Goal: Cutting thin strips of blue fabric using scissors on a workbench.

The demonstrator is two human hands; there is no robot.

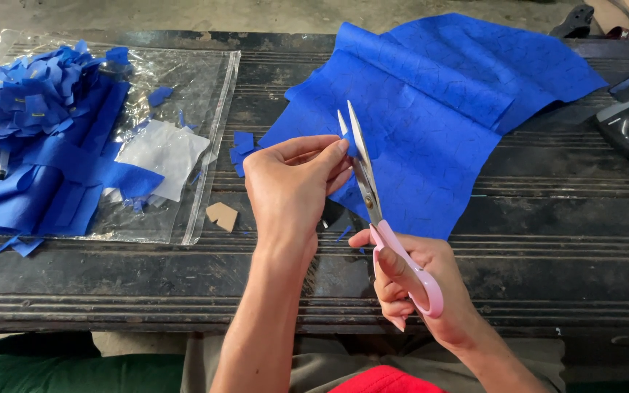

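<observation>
**Currently: scissors at the edge of blue fabric**

Right hand grips pink-handled scissors, its fingers threaded through the handle loops and closed around them; the blades stand slightly parted, tips pointing away from the person. Left hand pinches a small flap of the blue fabric sheet between thumb and fingers, right beside the blades. The sheet lies spread on the dark, grooved worktop, marked all over with thin drawn outlines. A few small blue cut pieces lie just left of the sheet. Further left, a clear plastic bag lies flat, carrying a heap of blue fabric scraps and a white piece. A small tan cardboard shape lies near the bag's corner.
</observation>
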